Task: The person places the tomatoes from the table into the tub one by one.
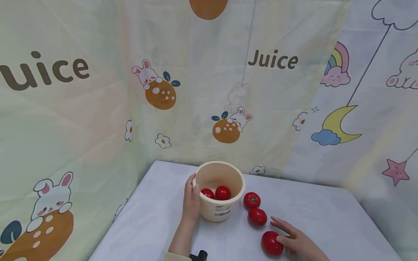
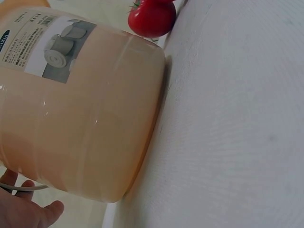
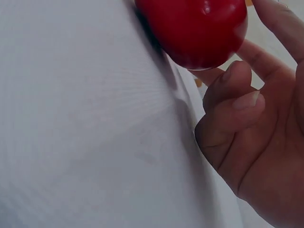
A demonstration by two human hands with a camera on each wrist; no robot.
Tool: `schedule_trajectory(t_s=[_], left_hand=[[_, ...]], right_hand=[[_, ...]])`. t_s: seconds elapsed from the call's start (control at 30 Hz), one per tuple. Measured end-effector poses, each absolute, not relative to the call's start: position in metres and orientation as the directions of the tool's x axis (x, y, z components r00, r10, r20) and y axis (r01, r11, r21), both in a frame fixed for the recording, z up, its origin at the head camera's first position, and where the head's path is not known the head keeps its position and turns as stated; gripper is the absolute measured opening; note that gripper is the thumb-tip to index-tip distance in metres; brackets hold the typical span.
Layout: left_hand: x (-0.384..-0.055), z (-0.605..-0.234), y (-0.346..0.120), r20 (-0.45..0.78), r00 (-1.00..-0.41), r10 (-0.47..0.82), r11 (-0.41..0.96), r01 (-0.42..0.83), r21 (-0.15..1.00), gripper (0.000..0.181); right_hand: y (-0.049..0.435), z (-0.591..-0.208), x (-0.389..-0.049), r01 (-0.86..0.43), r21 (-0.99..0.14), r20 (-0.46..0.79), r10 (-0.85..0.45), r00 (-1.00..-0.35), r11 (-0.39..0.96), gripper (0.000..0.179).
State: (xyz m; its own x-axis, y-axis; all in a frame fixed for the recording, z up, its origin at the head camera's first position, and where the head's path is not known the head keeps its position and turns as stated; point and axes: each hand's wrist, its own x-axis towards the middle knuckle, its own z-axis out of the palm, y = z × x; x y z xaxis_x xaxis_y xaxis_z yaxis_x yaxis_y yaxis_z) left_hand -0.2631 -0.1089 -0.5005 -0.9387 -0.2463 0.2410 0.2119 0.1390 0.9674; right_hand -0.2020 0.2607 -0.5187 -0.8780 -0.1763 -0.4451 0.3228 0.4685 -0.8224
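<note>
A cream plastic bucket (image 1: 220,212) stands on the white tabletop, with two red tomatoes (image 1: 223,193) inside. My left hand (image 1: 192,199) grips its left side at the rim; in the left wrist view the left fingers (image 2: 24,189) are bent by a thin handle. To the bucket's right sit two more tomatoes, one (image 1: 252,200) with its green stem end showing, the other (image 1: 257,217) in front of it. My right hand (image 1: 298,242) is at the nearest tomato (image 1: 272,243), thumb overlapping it, index finger stretched out past it. The right wrist view shows two bent fingers (image 3: 232,107) below that tomato.
A white cloth covers the table (image 1: 326,217). Printed fabric curtains (image 1: 196,72) with rabbits and fruit close off the back and sides. A label (image 2: 61,45) is stuck to the bucket's outside. A black strap (image 1: 200,255) shows at my left wrist.
</note>
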Motion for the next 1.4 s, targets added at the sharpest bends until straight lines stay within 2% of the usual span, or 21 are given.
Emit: schedule_trajectory(t_s=[0.17,0.7,1.13,1.4], left_hand=[[-0.259,-0.494,-0.109,0.231,-0.946,-0.228,0.132,0.205,0.97,0.042],[-0.263,-0.501,-0.108,0.244,-0.934,-0.263,0.151,0.21,0.966,0.042],[-0.263,-0.501,-0.107,0.223,-0.939,-0.261,0.152,0.188,0.97,0.044],[-0.262,-0.499,-0.106,0.224,-0.94,-0.256,0.154,0.19,0.97,0.053]], right_hand=[[0.262,-0.526,-0.201,0.341,-0.841,-0.455,-0.208,-0.866,0.421,0.082],[0.267,-0.531,-0.193,0.34,-0.822,-0.478,-0.229,-0.848,0.458,0.075],[0.27,-0.533,-0.195,0.293,-0.826,-0.446,-0.241,-0.862,0.482,0.071],[0.269,-0.529,-0.199,0.265,-0.799,-0.427,-0.198,-0.882,0.54,0.075]])
